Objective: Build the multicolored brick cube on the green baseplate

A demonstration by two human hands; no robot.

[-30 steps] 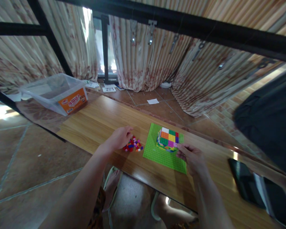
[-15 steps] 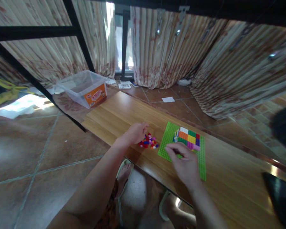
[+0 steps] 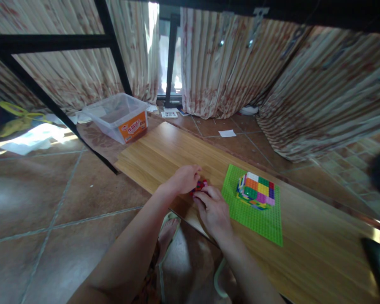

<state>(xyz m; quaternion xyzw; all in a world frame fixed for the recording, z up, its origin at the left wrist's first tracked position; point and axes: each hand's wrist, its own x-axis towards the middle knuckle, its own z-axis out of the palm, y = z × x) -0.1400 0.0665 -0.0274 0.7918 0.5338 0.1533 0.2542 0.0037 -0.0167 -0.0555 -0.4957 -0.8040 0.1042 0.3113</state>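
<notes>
A small pile of loose toy bricks point(image 3: 200, 185), mostly red and pink, lies on the wooden tabletop, partly hidden by both hands. My left hand point(image 3: 186, 179) rests at the pile's left side, its fingers curled in; anything between them is hidden. From the right, my right hand point(image 3: 213, 207) reaches to the pile with thumb and fingertips drawn together at the bricks; what they grip is too small to make out. To the right, a block of multicoloured bricks point(image 3: 258, 190) stands on a green baseplate point(image 3: 256, 226), apart from both hands.
The wooden table point(image 3: 164, 147) runs diagonally across the view. Beyond its far left end stands a clear plastic bin point(image 3: 114, 114) with an orange label. A dark flat object point(image 3: 378, 261) lies at the right end. Black metal bars point(image 3: 63, 120) cross on the left; curtains point(image 3: 209, 63) hang behind.
My right hand has moved left from the baseplate to the loose bricks, uncovering the front of the brick block. My left hand stays beside the pile. The view has shifted slightly.
</notes>
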